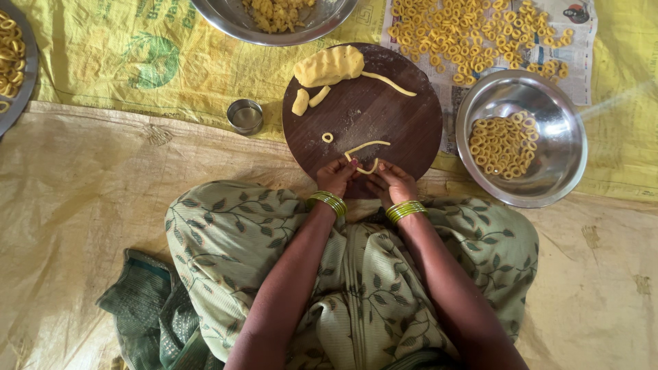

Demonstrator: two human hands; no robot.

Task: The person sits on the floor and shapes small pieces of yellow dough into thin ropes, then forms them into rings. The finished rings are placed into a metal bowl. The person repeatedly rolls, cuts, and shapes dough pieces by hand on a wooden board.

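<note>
A round dark wooden board lies on the floor in front of my knees. At its near edge my left hand and my right hand pinch the two ends of a thin yellow dough strand, bent into a curve. Another thin strand lies just beyond it. One small finished dough ring sits mid-board. A lump of yellow dough, two small pieces and a long rolled strand lie at the far edge.
A steel bowl at right holds several dough rings. More rings are spread on newspaper beyond it. A small steel cup stands left of the board. Another steel bowl sits at top, a plate of rings far left.
</note>
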